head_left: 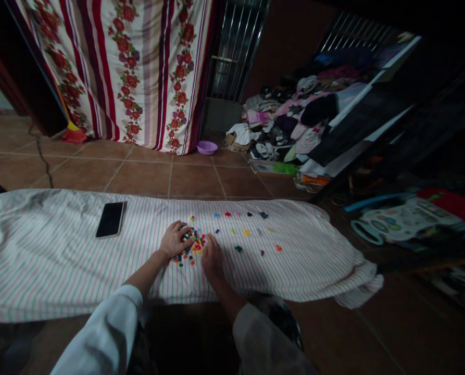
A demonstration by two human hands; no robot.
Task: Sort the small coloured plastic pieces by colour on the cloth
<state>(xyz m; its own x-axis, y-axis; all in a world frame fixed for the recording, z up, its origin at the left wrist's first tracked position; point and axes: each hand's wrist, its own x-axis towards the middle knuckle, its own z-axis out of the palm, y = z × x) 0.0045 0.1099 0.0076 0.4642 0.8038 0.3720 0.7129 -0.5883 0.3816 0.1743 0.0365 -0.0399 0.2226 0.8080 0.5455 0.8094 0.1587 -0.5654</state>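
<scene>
A pile of small, bright, many-coloured pieces (pixel 197 242) lies on the striped cloth (pixel 146 260), too small to name exactly. My left hand (pixel 173 240) rests over the pile's left side with its fingers spread. At the right edge of the pile, my right hand (pixel 212 256) has its fingertips drawn together; whatever may be between them is hidden. Right of the hands, little groups sorted by colour are spread out, among them a red group (pixel 227 214), a yellow group (pixel 247 233), an orange group (pixel 278 248) and a dark green group (pixel 238 249).
A dark-screened phone (pixel 110 219) lies on the cloth to the left. Beyond the cloth are a tiled floor (pixel 142 176), a floral curtain (pixel 130 78), a purple basin (pixel 207 148) and a heap of clothes (pixel 287 117). A colourful plastic toy (pixel 396 221) stands at the right.
</scene>
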